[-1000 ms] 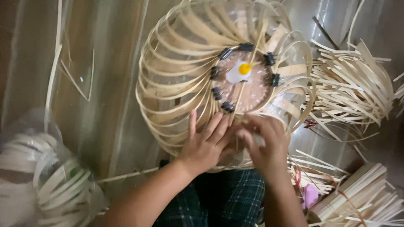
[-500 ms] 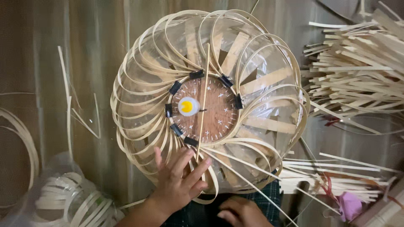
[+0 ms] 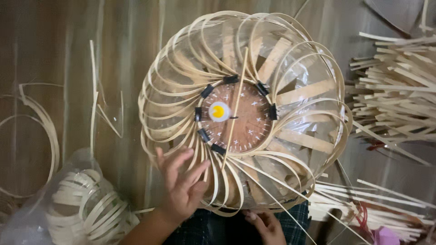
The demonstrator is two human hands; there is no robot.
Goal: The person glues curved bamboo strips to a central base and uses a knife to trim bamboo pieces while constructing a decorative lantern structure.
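A round frame of curved bamboo strips (image 3: 290, 59) sits in front of me, with a brown disc (image 3: 247, 120) at its centre. Several black clips (image 3: 207, 91) ring the disc, and a small white and yellow piece (image 3: 219, 111) lies on it. One long thin strip (image 3: 237, 97) crosses the disc upright. My left hand (image 3: 181, 186) rests flat on the lower left loops, fingers spread. My right hand (image 3: 265, 224) is under the near rim, fingers curled at the frame's bottom edge; what it grips is hidden.
A clear bag of coiled strips (image 3: 79, 206) lies at the lower left. Loose strips (image 3: 93, 97) and a loop (image 3: 47, 131) lie on the wooden floor at left. Piles of cut bamboo strips (image 3: 395, 90) fill the right side, with more at lower right (image 3: 363, 199).
The view has shifted, so the frame sits more centred and lower. My right hand has dropped from the loops to the near rim. The left hand stays on the lower loops.
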